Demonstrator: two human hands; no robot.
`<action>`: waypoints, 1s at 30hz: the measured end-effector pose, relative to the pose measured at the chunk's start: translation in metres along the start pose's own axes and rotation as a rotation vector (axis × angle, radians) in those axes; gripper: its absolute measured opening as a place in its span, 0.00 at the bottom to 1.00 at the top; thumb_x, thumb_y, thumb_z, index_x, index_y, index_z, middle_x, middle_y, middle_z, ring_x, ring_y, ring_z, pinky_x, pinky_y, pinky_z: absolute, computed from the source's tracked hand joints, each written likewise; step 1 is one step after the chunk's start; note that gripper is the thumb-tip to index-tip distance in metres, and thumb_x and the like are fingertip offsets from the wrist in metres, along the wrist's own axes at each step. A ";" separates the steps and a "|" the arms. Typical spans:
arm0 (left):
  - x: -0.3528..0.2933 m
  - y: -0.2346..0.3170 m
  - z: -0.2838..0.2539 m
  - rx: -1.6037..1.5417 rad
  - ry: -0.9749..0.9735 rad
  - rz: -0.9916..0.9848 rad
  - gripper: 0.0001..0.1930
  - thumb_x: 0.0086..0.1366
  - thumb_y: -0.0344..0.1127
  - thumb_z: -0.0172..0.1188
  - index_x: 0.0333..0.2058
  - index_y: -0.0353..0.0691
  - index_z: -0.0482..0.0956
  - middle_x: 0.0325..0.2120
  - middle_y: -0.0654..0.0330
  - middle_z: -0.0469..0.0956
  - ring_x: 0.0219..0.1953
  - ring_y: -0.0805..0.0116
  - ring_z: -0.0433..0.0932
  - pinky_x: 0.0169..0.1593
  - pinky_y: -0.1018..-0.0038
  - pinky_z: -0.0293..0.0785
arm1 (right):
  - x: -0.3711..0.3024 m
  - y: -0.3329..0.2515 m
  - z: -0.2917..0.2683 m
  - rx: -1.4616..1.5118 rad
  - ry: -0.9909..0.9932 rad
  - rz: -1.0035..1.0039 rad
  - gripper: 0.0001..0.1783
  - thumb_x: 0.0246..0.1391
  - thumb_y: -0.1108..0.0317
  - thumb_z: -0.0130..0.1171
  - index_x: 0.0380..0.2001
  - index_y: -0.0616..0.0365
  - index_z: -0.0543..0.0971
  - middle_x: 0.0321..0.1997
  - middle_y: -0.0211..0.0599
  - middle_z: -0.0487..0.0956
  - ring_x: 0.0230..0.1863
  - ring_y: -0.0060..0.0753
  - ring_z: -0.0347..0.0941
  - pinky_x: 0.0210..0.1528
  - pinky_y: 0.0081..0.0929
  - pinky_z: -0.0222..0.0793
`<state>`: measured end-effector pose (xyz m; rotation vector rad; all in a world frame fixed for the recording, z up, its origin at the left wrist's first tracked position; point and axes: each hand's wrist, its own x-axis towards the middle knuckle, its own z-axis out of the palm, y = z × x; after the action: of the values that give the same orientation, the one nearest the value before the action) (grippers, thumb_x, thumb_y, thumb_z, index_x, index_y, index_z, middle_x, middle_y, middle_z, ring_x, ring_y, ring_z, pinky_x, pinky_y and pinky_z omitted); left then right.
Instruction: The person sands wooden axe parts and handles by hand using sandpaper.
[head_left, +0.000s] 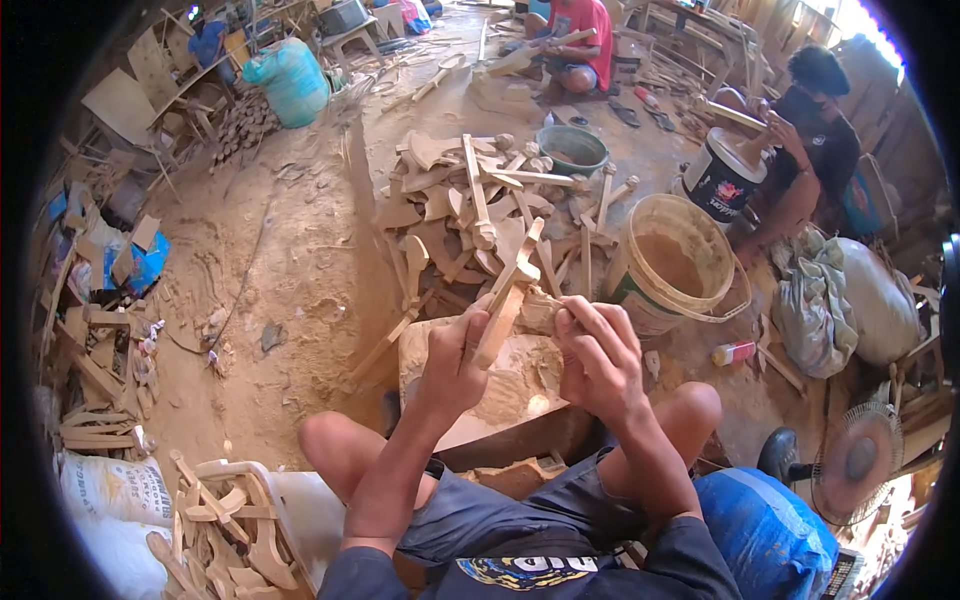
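Observation:
My left hand (452, 358) is closed around a pale carved wooden piece (506, 312), a bar with a short crosspiece near its far end, tilted up and away from me. Close beside it, my right hand (602, 352) pinches a crumpled tan scrap (540, 312) that looks like worn sandpaper. This scrap sits against or very near the wood; contact is partly hidden by the fingers. Below both hands is a dusty wooden work block (510, 395) between my knees.
Beyond lies a heap of carved wooden parts (450, 205). A dusty bucket (672, 255) stands at right, with a basin (572, 150) farther back. Nearby people (815, 130) work with wood. A fan (858, 460) and blue sack (765, 530) are near right; a wood-filled container (310, 505) is near left.

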<state>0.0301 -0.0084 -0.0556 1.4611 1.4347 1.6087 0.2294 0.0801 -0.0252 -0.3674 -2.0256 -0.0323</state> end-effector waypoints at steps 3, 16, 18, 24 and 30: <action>0.000 0.000 0.003 0.069 0.017 0.078 0.22 0.86 0.42 0.45 0.62 0.30 0.79 0.21 0.70 0.72 0.24 0.82 0.70 0.26 0.79 0.65 | -0.005 -0.004 0.005 0.004 -0.013 0.014 0.14 0.42 0.83 0.68 0.36 0.65 0.83 0.51 0.47 0.85 0.44 0.46 0.82 0.45 0.40 0.77; -0.001 0.000 0.001 0.093 -0.024 -0.002 0.23 0.86 0.43 0.44 0.63 0.31 0.79 0.21 0.70 0.72 0.23 0.82 0.69 0.26 0.79 0.66 | -0.001 0.007 -0.015 -0.112 -0.071 -0.060 0.20 0.39 0.79 0.69 0.41 0.65 0.86 0.56 0.43 0.85 0.46 0.42 0.81 0.42 0.37 0.73; -0.001 0.003 0.004 0.123 -0.019 0.034 0.24 0.87 0.44 0.44 0.63 0.31 0.79 0.20 0.69 0.72 0.22 0.82 0.70 0.26 0.77 0.66 | -0.002 0.011 -0.017 -0.111 -0.058 -0.081 0.22 0.37 0.78 0.69 0.42 0.66 0.86 0.56 0.44 0.85 0.46 0.41 0.81 0.42 0.37 0.72; -0.002 -0.006 0.008 0.264 0.039 0.135 0.27 0.87 0.48 0.42 0.62 0.31 0.80 0.19 0.63 0.71 0.22 0.76 0.73 0.27 0.72 0.68 | -0.004 0.012 -0.022 -0.273 -0.073 -0.091 0.24 0.37 0.73 0.68 0.43 0.66 0.86 0.58 0.43 0.85 0.45 0.40 0.80 0.43 0.38 0.71; -0.003 -0.009 0.012 0.323 0.055 0.124 0.27 0.88 0.47 0.40 0.60 0.30 0.80 0.20 0.59 0.74 0.22 0.70 0.76 0.27 0.69 0.70 | -0.004 0.010 -0.024 -0.320 -0.029 -0.093 0.23 0.38 0.74 0.68 0.44 0.67 0.87 0.56 0.44 0.85 0.47 0.41 0.79 0.44 0.38 0.71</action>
<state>0.0399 -0.0043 -0.0663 1.7267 1.7287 1.5523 0.2545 0.0839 -0.0189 -0.4748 -2.0672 -0.4143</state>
